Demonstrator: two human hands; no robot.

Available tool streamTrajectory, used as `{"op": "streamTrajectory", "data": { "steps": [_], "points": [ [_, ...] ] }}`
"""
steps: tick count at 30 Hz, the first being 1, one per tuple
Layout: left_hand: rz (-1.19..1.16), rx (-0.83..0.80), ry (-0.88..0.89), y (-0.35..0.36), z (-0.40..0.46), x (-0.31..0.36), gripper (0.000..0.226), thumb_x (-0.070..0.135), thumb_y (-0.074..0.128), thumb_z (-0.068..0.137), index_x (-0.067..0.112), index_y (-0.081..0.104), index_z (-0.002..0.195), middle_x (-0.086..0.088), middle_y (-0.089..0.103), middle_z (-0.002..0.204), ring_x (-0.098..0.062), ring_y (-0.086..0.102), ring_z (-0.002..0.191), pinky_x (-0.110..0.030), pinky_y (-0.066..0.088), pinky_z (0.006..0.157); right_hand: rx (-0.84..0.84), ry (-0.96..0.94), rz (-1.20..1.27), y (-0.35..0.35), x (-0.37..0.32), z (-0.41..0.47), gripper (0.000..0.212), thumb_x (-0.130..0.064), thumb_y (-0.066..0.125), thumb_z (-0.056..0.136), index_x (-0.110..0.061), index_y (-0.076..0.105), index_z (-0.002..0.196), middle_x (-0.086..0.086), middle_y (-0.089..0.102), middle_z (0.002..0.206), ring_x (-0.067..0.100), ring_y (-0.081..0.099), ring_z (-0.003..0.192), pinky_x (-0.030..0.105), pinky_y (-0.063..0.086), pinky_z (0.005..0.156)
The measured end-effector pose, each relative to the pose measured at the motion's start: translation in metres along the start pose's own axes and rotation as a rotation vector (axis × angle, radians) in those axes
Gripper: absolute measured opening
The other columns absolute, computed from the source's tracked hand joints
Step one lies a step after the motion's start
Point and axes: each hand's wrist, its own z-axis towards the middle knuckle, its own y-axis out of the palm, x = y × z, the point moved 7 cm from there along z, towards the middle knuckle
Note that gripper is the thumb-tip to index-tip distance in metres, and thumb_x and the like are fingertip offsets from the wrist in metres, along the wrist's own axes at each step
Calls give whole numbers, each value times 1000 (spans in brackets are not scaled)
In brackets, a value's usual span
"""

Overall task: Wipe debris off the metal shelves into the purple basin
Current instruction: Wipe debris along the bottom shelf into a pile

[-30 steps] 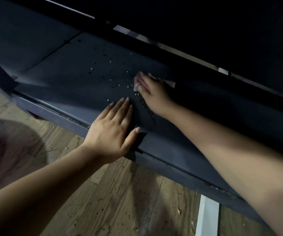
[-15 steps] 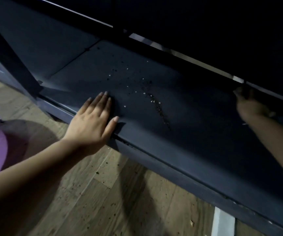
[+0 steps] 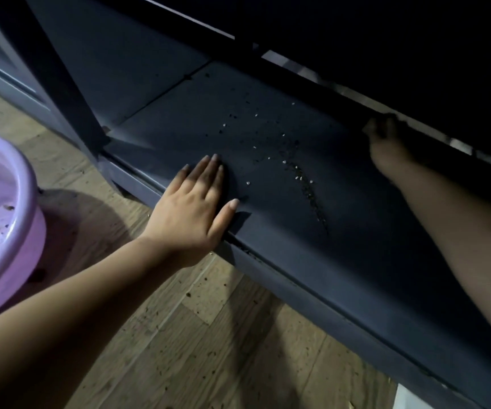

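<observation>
On the dark metal shelf (image 3: 341, 231), seen from the head camera, the left hand (image 3: 192, 208) is lying flat near the front edge, fingers straight and together, thumb spread. Just to the right of its fingertips, pale grains and a dark line of debris (image 3: 300, 178) are lying scattered. The right hand (image 3: 386, 146) is reaching deep into shadow at the shelf's back; I cannot tell how its fingers lie. The purple basin (image 3: 17, 208), holding dark crumbs, is sitting on the wooden floor (image 3: 209, 335), well to the left of the left hand.
</observation>
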Motion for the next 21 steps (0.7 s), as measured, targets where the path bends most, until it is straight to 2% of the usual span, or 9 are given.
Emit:
{"op": "streamTrajectory", "data": {
  "steps": [3, 6, 10, 12, 14, 16, 18, 20, 21],
  "points": [
    [2, -65, -1, 1, 0, 2, 77, 52, 9, 95, -2, 28, 146, -19, 25, 153, -28, 20, 144, -29, -2, 115, -113, -157, 98, 59, -65, -13, 33, -20, 35, 103, -11, 39, 134, 7, 52, 127, 18, 48, 118, 22, 33, 97],
    [-11, -82, -10, -2, 0, 3, 81, 55, 4, 92, 1, 21, 148, -16, 17, 156, -22, 11, 146, -27, -6, 115, -226, -346, 149, 86, -94, -23, 13, -9, 38, 101, -14, 47, 108, -2, 52, 99, 5, 49, 96, 5, 37, 85],
    [-17, -110, -20, -2, -1, 4, 84, 58, -2, 88, 3, 16, 149, -13, 12, 157, -20, 7, 147, -26, -8, 114, -419, -407, 164, 114, -111, -71, 19, -12, 44, 99, -14, 62, 96, -7, 60, 95, -5, 57, 88, 11, 40, 86],
    [-8, -99, -17, -2, -1, 4, 84, 57, -1, 89, 2, 19, 149, -15, 15, 157, -23, 10, 147, -27, -6, 115, -495, -398, 186, 117, -106, -88, 20, -10, 44, 99, -4, 61, 94, -9, 60, 93, -9, 58, 88, 9, 40, 84],
    [-13, -85, -14, -1, 0, 3, 85, 58, -2, 87, 2, 18, 149, -14, 14, 157, -23, 9, 147, -27, -7, 115, -542, -387, 249, 116, -107, -99, 22, -5, 40, 99, 5, 59, 94, 0, 61, 98, 4, 60, 103, 10, 43, 87],
    [-19, -106, -5, 0, 0, 3, 88, 59, -6, 85, 3, 15, 150, -14, 11, 158, -22, 6, 147, -26, -9, 114, -533, -369, 342, 108, -105, -104, 23, 0, 36, 99, 10, 55, 93, 18, 61, 107, 15, 61, 108, 15, 46, 90],
    [-34, -109, 34, -4, 2, 3, 96, 66, -12, 82, 3, 14, 150, -14, 10, 158, -22, 5, 147, -27, -9, 114, -465, -377, 430, 90, -96, -107, 27, 2, 34, 99, 24, 47, 106, 37, 52, 120, -1, 64, 89, 11, 47, 83],
    [-39, -157, 91, -6, 5, -1, 108, 71, -25, 75, 4, 11, 150, -12, 7, 158, -19, 3, 147, -26, -11, 114, -347, -317, 508, 65, -74, -108, 26, -1, 34, 99, 17, 52, 104, 32, 57, 118, -7, 63, 80, 10, 47, 81],
    [-37, -187, 119, -7, 8, -4, 111, 71, -29, 71, 4, 10, 150, -11, 5, 158, -18, 1, 147, -26, -11, 114, -245, -269, 512, 50, -60, -107, 23, -5, 36, 100, 5, 57, 101, 19, 67, 109, -8, 63, 81, 11, 47, 83]
  ]
}}
